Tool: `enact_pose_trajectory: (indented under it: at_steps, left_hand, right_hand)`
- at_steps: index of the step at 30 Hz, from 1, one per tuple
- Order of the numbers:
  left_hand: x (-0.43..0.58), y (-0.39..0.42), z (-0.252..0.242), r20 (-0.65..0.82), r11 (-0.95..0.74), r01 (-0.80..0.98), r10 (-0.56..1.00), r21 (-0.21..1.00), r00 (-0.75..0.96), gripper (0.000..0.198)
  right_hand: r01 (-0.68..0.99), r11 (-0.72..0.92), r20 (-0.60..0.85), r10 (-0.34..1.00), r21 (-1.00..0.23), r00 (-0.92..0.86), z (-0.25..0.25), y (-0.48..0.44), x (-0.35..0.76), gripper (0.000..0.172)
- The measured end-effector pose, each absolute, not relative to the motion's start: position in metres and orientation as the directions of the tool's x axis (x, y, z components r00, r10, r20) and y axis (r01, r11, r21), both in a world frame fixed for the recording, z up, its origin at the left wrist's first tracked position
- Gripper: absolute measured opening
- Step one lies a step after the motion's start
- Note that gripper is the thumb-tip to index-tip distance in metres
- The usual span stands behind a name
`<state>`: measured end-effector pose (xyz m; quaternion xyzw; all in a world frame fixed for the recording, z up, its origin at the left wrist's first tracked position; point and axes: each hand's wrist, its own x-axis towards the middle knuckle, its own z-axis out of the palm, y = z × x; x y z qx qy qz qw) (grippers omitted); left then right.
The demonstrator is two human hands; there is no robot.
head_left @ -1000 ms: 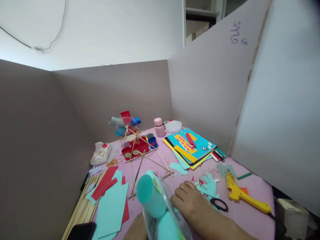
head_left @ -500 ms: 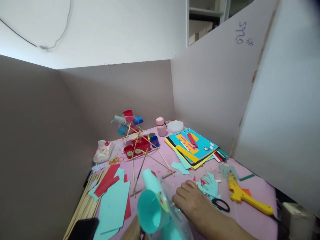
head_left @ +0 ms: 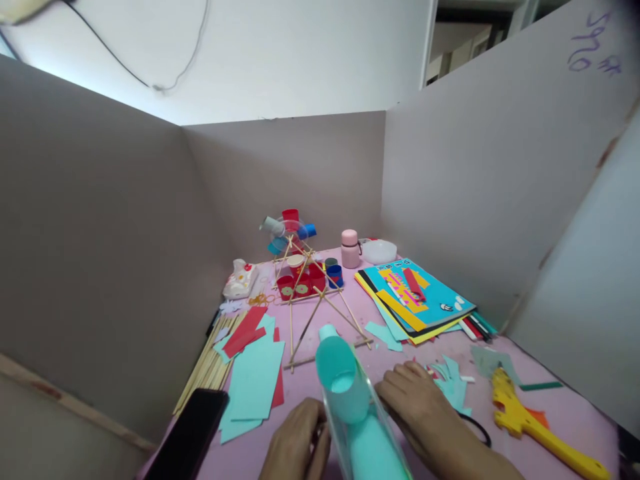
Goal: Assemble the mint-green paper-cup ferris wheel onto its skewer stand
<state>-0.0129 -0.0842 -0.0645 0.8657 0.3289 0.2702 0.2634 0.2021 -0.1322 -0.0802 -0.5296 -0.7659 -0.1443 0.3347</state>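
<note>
A wheel of clear plastic discs with turquoise paper cups (head_left: 343, 380) between them stands edge-on at the bottom middle. My left hand (head_left: 300, 440) is closed at its left side, fingers curled by the disc. At its right side my right hand (head_left: 420, 407) is closed too, its fingertips against the disc and mostly hidden. A short bit of stick shows near the right fingertips. Just beyond the wheel, a frame of thin wooden sticks (head_left: 307, 327) stands on the pink table.
Turquoise paper sheets (head_left: 257, 387), wooden sticks (head_left: 213, 363) and a black phone (head_left: 193, 427) lie at left. On the right are a yellow glue gun (head_left: 530, 420), paper scraps (head_left: 453, 383), black-handled scissors (head_left: 477, 427) and stacked coloured paper (head_left: 415, 293). Behind stand a finished-looking cup wheel (head_left: 290, 230) and a pink bottle (head_left: 351, 250).
The wheel has turned from a slanted view to nearly edge-on between my hands. My left hand shows more now. The whole view has swung left, so things appear farther right.
</note>
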Motion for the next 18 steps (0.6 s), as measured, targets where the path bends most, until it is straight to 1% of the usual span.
enact_pose_trajectory:
  at_steps: [3, 5, 9, 11, 15, 18]
  left_hand:
    - [-0.011, -0.086, -0.073, 0.317, -0.652, 0.431, 0.715, 0.624, 0.623, 0.013]
    - [-0.010, -0.086, -0.075, 0.331, -0.673, 0.440, 0.703, 0.594, 0.629, 0.013]
    - [-0.011, -0.087, -0.067, 0.310, -0.710, 0.455, 0.668, 0.537, 0.677, 0.015]
    - [-0.011, -0.089, -0.062, 0.299, -0.714, 0.463, 0.664, 0.526, 0.685, 0.017]
    - [-0.009, -0.093, -0.058, 0.324, -0.732, 0.451, 0.650, 0.511, 0.687, 0.018]
    - [-0.008, -0.093, -0.060, 0.359, -0.756, 0.423, 0.625, 0.500, 0.693, 0.020]
  right_hand:
    - [0.899, 0.410, 0.663, 0.718, -0.154, -0.214, -0.082, -0.132, 0.202, 0.024]
    - [0.891, 0.420, 0.661, 0.720, -0.173, -0.211, -0.084, -0.133, 0.203, 0.022]
    - [0.876, 0.421, 0.598, 0.773, -0.237, -0.209, -0.086, -0.135, 0.205, 0.019]
    - [0.868, 0.430, 0.588, 0.779, -0.247, -0.219, -0.085, -0.137, 0.207, 0.019]
    - [0.854, 0.478, 0.617, 0.740, -0.204, -0.267, -0.092, -0.140, 0.209, 0.018]
    - [0.900, 0.404, 0.635, 0.741, -0.162, -0.218, -0.111, -0.134, 0.214, 0.021]
